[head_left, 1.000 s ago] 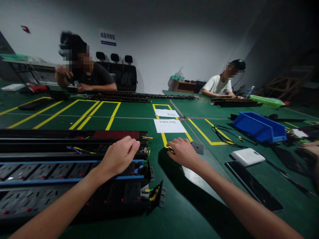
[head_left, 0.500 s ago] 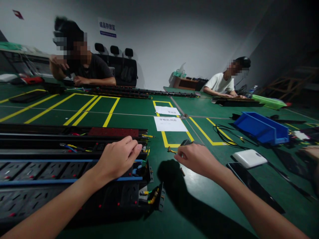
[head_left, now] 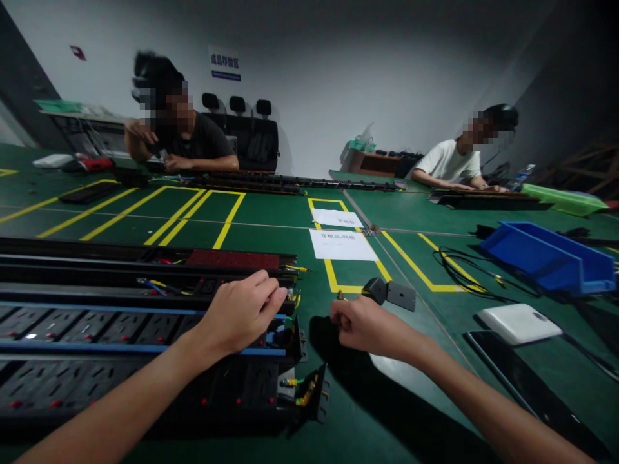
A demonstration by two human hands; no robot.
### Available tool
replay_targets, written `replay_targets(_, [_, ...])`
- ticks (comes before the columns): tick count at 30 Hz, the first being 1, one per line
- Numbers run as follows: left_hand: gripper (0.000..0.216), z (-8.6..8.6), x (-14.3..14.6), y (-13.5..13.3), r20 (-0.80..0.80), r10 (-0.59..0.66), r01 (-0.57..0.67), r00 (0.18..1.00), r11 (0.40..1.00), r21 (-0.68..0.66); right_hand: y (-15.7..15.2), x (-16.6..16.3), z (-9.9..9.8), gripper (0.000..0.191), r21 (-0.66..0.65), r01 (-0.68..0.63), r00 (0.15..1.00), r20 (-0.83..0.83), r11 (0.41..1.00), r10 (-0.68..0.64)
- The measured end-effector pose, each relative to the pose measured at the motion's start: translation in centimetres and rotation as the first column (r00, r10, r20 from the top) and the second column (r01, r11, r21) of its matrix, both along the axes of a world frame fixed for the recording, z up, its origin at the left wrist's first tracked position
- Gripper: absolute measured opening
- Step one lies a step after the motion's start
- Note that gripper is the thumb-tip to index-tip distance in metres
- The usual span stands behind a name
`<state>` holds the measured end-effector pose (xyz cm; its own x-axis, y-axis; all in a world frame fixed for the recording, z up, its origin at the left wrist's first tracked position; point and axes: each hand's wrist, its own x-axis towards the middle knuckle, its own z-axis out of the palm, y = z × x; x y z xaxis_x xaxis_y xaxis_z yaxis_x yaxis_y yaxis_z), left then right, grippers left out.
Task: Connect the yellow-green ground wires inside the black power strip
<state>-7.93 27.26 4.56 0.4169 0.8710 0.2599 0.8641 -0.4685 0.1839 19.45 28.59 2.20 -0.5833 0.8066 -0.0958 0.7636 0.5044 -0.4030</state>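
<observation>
resting, apparently, on the blue-edged strip: left hand, fingers loosely folded, thumb alongside. underside hidden; cannot tell whether it grips anything. right hand, just right of lower centre of frame, has fingers curled inward; cannot tell what, if anything, they pinch. a brassy bit shows at the fingers' far side, held or lying behind: unclear.

strip location: lower left of frame, running toward the left edge, behind the front strip. its end plate is near lower centre, apart from the right hand. the front plate stands tilted, wires exposed beside it.

risks, as judged:
- snag: right hand sweeping toward lower left could catch the wires or bend the front plate. cause: that end faces the hand.
- loss: brassy bit could be flicked off into the shadow. cause: small part, partly covered by the hand.
- slip: blue-edged strip could slide if the left hand leans hard. cause: no clamp seen.
- knock: right forearm swinging toward the right edge could shove the phone into the white box. cause: both lie near.
</observation>
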Motion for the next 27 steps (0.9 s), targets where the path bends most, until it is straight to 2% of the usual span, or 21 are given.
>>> replay_targets(3, [0.041, -0.1, -0.1, 0.1, 0.025, -0.002, 0.002, 1.0, 1.0, 0.007, 1.8, -0.6, -0.1, 0.022, -0.049, 0.01, 0.982, -0.186, 0.999, -0.019])
replay_targets(5, [0.036, -0.2, -0.1, 0.1, 0.065, -0.03, 0.029, 0.997, 1.0, 0.011, 2.7, -1.4, 0.3, 0.017, -0.113, 0.027, 0.926, -0.371, 0.993, -0.067])
replay_targets(6, [0.033, -0.2, -0.1, 0.1, 0.092, -0.055, 0.054, 0.994, 0.998, 0.015, 3.0, -2.0, 0.5, 0.015, -0.161, 0.022, 0.878, -0.468, 0.987, -0.096])
replay_targets(8, [0.024, -0.3, 0.0, 0.0, 0.149, -0.127, 0.124, 0.981, 0.992, 0.031, 3.4, -3.4, 1.0, 0.012, -0.298, -0.091, 0.754, -0.644, 0.95, -0.13])
replay_targets(11, [0.012, -0.3, -0.1, -0.2, 0.217, -0.219, 0.209, 0.951, 0.976, 0.067, 3.4, -5.7, 1.3, 0.012, -0.448, -0.275, 0.57, -0.788, 0.851, -0.23])
replay_targets(14, [0.009, -0.4, -0.1, -0.4, 0.274, -0.267, 0.251, 0.924, 0.964, 0.094, 3.0, -7.3, 0.6, 0.017, -0.552, -0.438, 0.458, -0.816, 0.709, -0.352])
replay_targets(16, [0.011, -0.4, -0.1, -0.4, 0.287, -0.322, 0.299, 0.902, 0.946, 0.124, 2.7, -7.8, 0.0, 0.021, -0.602, -0.494, 0.417, -0.797, 0.628, -0.437])
replay_targets(17, [0.011, -0.4, -0.1, -0.4, 0.286, -0.349, 0.324, 0.892, 0.937, 0.132, 2.5, -7.8, -0.3, 0.023, -0.616, -0.504, 0.407, -0.788, 0.605, -0.463])
replay_targets(21, [0.01, -0.3, 0.2, -0.4, 0.339, -0.41, 0.381, 0.847, 0.912, 0.15, 2.2, -7.6, -0.6, 0.027, -0.621, -0.56, 0.396, -0.782, 0.549, -0.48])
replay_targets(24, [0.01, -0.2, 0.5, -0.4, 0.403, -0.402, 0.365, 0.822, 0.916, 0.168, 2.3, -7.4, -0.1, 0.025, -0.579, -0.605, 0.373, -0.813, 0.547, -0.448])
replay_targets(27, [0.01, 0.0, 0.5, -0.5, 0.419, -0.366, 0.335, 0.831, 0.931, 0.148, 2.5, -7.0, 0.6, 0.025, -0.578, -0.607, 0.378, -0.814, 0.545, -0.442])
